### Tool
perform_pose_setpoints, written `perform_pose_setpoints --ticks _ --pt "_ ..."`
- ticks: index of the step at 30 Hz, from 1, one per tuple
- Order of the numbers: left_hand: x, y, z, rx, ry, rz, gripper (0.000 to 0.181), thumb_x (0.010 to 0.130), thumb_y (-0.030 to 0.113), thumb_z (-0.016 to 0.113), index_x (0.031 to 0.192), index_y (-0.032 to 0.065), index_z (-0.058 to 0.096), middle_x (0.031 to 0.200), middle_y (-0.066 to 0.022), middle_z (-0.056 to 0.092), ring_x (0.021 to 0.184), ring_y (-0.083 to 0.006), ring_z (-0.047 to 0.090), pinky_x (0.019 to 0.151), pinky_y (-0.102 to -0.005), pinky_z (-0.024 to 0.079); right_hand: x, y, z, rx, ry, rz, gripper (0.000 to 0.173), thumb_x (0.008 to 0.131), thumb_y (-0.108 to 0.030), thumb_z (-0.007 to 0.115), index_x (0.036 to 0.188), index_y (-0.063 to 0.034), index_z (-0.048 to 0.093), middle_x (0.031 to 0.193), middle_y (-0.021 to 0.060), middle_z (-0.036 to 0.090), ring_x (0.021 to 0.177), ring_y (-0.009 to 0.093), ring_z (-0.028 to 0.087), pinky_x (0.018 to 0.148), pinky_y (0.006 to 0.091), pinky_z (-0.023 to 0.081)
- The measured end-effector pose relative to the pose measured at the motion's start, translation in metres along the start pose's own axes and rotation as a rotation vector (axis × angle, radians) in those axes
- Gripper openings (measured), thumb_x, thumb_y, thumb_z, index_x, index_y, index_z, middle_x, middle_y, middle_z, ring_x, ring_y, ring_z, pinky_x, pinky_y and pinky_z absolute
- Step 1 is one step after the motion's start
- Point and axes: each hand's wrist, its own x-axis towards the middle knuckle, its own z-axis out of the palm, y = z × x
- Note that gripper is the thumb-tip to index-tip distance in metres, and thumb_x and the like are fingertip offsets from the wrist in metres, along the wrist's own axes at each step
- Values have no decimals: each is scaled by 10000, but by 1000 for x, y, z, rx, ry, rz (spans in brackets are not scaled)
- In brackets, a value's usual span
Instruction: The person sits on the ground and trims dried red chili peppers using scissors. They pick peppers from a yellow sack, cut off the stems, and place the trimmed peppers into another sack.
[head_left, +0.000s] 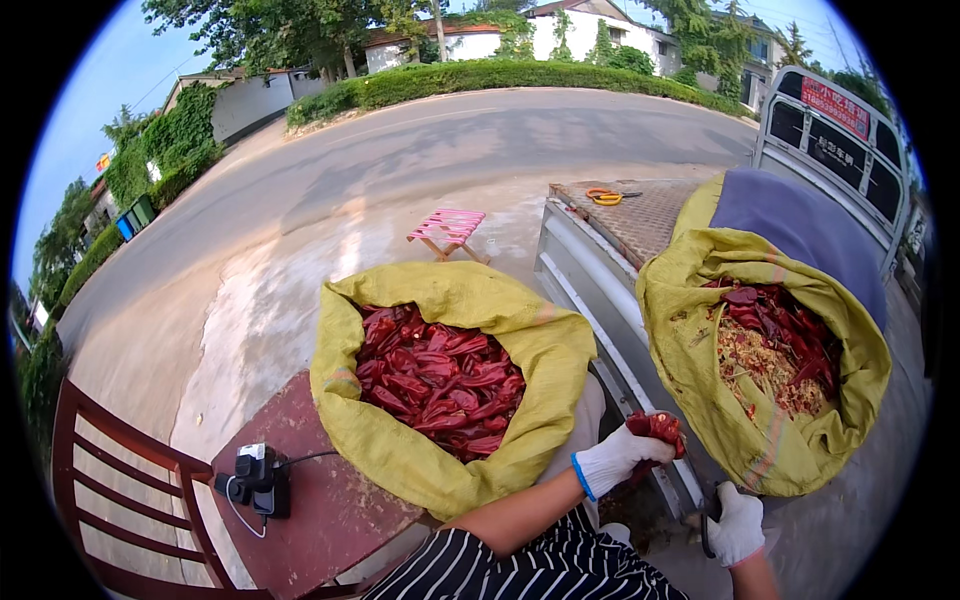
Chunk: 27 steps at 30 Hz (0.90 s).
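Observation:
Gloved in white knit with a blue cuff, my left hand (624, 459) grips several dried red chili peppers (658, 433) beside the truck bed's metal side. My right hand (736, 525), in a similar white glove, is closed around the dark handle of a tool (707, 529); its working end is hard to make out. Left of my hands, a yellow-green woven sack (547, 367) with a rolled rim holds whole red chilies (442, 375). At the right, a second woven sack (675, 360) contains red chili pieces (802, 337) and pale seeds and scraps (757, 367).
A maroon wooden chair (300, 540) at left carries black power adapters (259, 480) with cables. Orange-handled scissors (604, 196) lie on the rusty truck bed (645, 217). Purple cloth (795, 217) drapes behind the right sack. A pink-strapped folding stool (448, 227) stands near the road.

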Motion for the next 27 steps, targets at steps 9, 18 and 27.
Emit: perform_pose_setpoints --ticks 9,18,27 --pt "-6 2 -27 -20 74 -5 415 683 -19 761 1072 23 623 981 -138 676 933 -296 674 888 -451 557 6 -39 4 403 -89 73 446 790 -392 762 915 5 604 755 264 619 747 434 654 649 452 514" --pt "4 -1 -26 -3 108 4 472 629 -72 661 1091 5 600 1049 -129 659 956 -252 648 861 -389 539 3 -26 -24 -151 107 -30 576 694 -561 785 952 -62 653 753 142 669 741 354 674 655 446 516" --pt "3 3 -32 70 49 -3 444 566 -48 663 1008 -13 633 975 -99 664 911 -216 625 838 -333 513 -1 -23 -43 -450 82 -100 511 714 -598 740 909 -139 631 755 76 680 742 286 688 626 428 501"
